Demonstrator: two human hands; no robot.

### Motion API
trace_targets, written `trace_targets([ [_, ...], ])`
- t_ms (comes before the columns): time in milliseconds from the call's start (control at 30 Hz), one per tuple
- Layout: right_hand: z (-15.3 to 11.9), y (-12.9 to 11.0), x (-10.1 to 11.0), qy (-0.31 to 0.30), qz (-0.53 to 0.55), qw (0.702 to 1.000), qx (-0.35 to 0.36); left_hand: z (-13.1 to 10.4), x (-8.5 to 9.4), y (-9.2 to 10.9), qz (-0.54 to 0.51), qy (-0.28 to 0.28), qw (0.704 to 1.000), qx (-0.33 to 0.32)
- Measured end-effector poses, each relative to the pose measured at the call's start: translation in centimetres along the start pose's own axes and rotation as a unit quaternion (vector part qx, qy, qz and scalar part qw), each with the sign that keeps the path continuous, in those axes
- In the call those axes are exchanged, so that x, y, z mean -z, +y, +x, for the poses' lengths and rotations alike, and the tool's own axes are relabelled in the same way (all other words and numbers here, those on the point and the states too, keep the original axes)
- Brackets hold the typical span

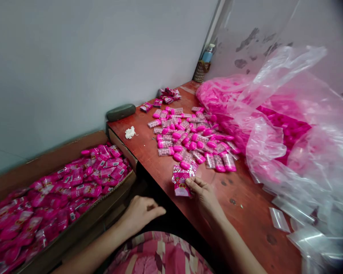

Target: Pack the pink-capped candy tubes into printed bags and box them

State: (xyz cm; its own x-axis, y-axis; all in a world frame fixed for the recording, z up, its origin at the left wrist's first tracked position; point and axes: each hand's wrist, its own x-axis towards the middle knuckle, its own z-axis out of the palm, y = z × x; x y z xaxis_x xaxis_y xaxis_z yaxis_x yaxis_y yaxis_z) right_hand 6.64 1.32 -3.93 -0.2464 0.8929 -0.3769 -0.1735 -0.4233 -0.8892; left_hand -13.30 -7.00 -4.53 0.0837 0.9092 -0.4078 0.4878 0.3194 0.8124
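My right hand (201, 192) is closed on the right edge of a pink printed packet (182, 184) near the front edge of the red table. My left hand (144, 213) hangs off the table edge, over my lap, with its thumb pointing right and its other fingers curled and partly hidden; nothing shows in it. Just beyond the packet lies a loose pile of small clear containers with pink caps (185, 139), filled with small round pieces. More shiny pink wrapping shows behind the held packet.
An open cardboard box (118, 194) of wrapped pink packets (74, 186) stands at the left. A large clear bag (265, 152) of pink pieces covers the table's right side. Farther back are a dark green object (121, 112), small pink boxes (168, 96) and a bottle (208, 54).
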Motion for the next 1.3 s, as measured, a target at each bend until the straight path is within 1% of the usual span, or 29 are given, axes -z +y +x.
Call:
trace_targets([
  [33,0.0,0.0,0.0,-0.001,0.011,1.000,-0.004,0.8,-0.3,1.3,-0.065,0.024,0.997,-0.028],
  [67,0.0,0.1,-0.1,-0.003,0.020,1.000,-0.006,1.7,-0.8,2.4,-0.143,0.032,0.988,-0.045],
  [133,-0.1,0.5,-0.1,-0.004,0.025,1.000,-0.005,3.6,-1.9,4.0,-0.300,-0.010,0.952,-0.057],
  [200,-0.1,0.7,0.2,-0.003,0.006,1.000,0.006,5.0,-3.1,4.7,-0.412,-0.039,0.909,-0.049],
  [233,-0.1,0.7,0.4,-0.006,-0.014,1.000,0.014,5.4,-3.5,4.8,-0.446,-0.039,0.894,-0.038],
  [300,0.0,0.3,1.1,-0.023,-0.088,0.995,0.039,5.8,-4.2,4.7,-0.477,-0.020,0.879,-0.012],
  [333,0.3,-0.1,1.5,-0.030,-0.147,0.987,0.064,5.9,-4.3,4.5,-0.482,-0.009,0.876,0.000],
  [367,0.6,-0.8,2.0,-0.033,-0.222,0.969,0.101,5.9,-4.4,4.4,-0.482,-0.001,0.876,0.009],
  [400,1.1,-1.5,2.5,-0.033,-0.308,0.939,0.148,5.9,-4.4,4.3,-0.482,0.006,0.876,0.015],
  [433,1.8,-2.3,3.1,-0.032,-0.395,0.896,0.199,5.9,-4.3,4.3,-0.483,0.011,0.875,0.019],
  [500,3.5,-3.9,3.9,-0.053,-0.546,0.784,0.291,5.8,-4.1,4.3,-0.485,0.020,0.874,0.028],
  [567,5.4,-5.1,4.4,-0.110,-0.647,0.672,0.344,5.8,-3.9,4.3,-0.491,0.030,0.870,0.039],
  [600,6.2,-5.5,4.4,-0.138,-0.680,0.625,0.358,5.8,-3.8,4.4,-0.493,0.035,0.868,0.044],
  [633,6.9,-5.8,4.4,-0.161,-0.706,0.585,0.366,5.8,-3.8,4.4,-0.494,0.039,0.867,0.049],
  [667,7.5,-6.0,4.3,-0.176,-0.724,0.554,0.371,5.8,-3.7,4.4,-0.496,0.043,0.866,0.055],
  [733,8.2,-6.3,4.0,-0.190,-0.747,0.515,0.373,5.7,-3.5,4.4,-0.500,0.053,0.862,0.068],
  [800,8.7,-6.4,3.8,-0.194,-0.757,0.498,0.377,5.8,-3.2,4.4,-0.514,0.065,0.851,0.080],
  [867,9.0,-6.6,3.8,-0.192,-0.758,0.492,0.382,6.0,-3.1,4.6,-0.537,0.083,0.834,0.089],
  [933,9.0,-6.5,4.0,-0.177,-0.754,0.504,0.383,6.3,-3.0,4.8,-0.564,0.101,0.814,0.096],
  [967,8.8,-6.4,4.1,-0.159,-0.748,0.521,0.379,6.5,-3.0,4.9,-0.580,0.108,0.802,0.099],
  [1000,8.4,-6.3,4.2,-0.127,-0.738,0.548,0.372,6.7,-3.0,5.0,-0.597,0.113,0.788,0.101],
  [1033,7.7,-6.0,4.2,-0.082,-0.719,0.589,0.361,7.0,-3.0,5.1,-0.616,0.116,0.773,0.103],
  [1067,6.7,-5.6,4.1,-0.033,-0.685,0.641,0.344,7.2,-3.0,5.1,-0.635,0.118,0.756,0.104],
  [1133,4.1,-4.6,3.8,0.051,-0.573,0.767,0.286,7.6,-3.0,5.3,-0.670,0.119,0.725,0.107],
  [1167,2.6,-3.9,3.4,0.061,-0.498,0.830,0.244,7.8,-3.1,5.3,-0.682,0.118,0.714,0.106],
  [1200,1.0,-3.3,3.0,0.055,-0.426,0.882,0.193,7.9,-3.2,5.4,-0.691,0.117,0.705,0.104],
  [1233,-0.4,-2.6,2.6,0.042,-0.360,0.922,0.139,8.0,-3.2,5.5,-0.699,0.117,0.699,0.100],
  [1267,-1.7,-1.9,2.1,0.042,-0.301,0.947,0.103,8.1,-3.4,5.7,-0.704,0.116,0.694,0.096],
  [1300,-2.7,-1.3,1.6,0.047,-0.258,0.962,0.082,8.1,-3.5,5.8,-0.709,0.114,0.690,0.092],
])
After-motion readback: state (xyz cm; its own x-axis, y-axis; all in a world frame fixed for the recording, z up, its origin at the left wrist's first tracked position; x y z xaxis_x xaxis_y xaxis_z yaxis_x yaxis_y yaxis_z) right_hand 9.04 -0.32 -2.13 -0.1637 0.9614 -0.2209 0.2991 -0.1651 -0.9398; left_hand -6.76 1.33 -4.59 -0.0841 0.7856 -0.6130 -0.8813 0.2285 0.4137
